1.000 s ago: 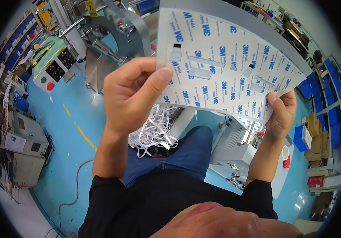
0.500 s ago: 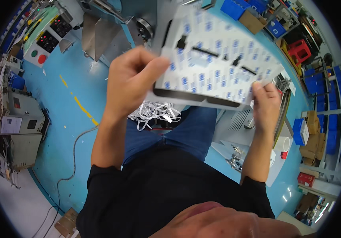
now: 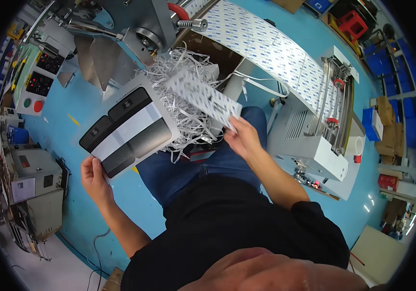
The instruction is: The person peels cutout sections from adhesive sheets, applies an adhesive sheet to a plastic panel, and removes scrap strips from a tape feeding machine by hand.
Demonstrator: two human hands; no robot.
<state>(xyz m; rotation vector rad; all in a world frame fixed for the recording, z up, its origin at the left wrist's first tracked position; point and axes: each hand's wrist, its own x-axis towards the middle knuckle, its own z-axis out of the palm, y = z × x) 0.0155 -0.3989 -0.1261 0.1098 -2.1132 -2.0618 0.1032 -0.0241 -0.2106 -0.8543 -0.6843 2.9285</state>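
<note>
My left hand (image 3: 94, 178) grips the lower corner of a flat rectangular sheet (image 3: 130, 131) with black panels and a pale grey band across its middle, held out to my left. My right hand (image 3: 242, 137) pinches the near end of a white backing liner (image 3: 203, 97) printed with small blue marks. The liner hangs over a pile of white shredded strips (image 3: 188, 106) in front of my knees.
A grey machine (image 3: 314, 145) stands at my right with a wide band of the same printed white liner (image 3: 271, 48) running through it. A control box with coloured buttons (image 3: 36, 77) sits far left. Grey cabinets (image 3: 28, 179) stand on the blue floor at left.
The single sheet held up in both hands has come apart into two. My left hand swung the black-panelled sheet down and left. My right hand lowered the white liner over the scrap pile.
</note>
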